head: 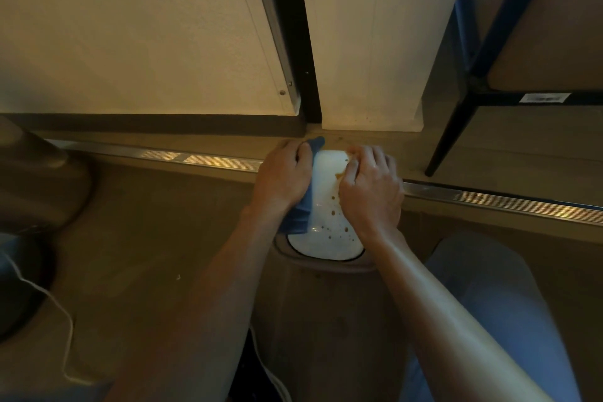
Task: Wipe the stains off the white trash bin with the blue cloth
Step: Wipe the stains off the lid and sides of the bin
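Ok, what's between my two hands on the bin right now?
In the head view, the bin's white lid with brown stains lies between the left hand, holding the blue cloth, and the right hand.

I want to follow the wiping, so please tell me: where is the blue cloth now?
In the head view, the blue cloth lies under the left hand, on the left side of the white trash bin lid.
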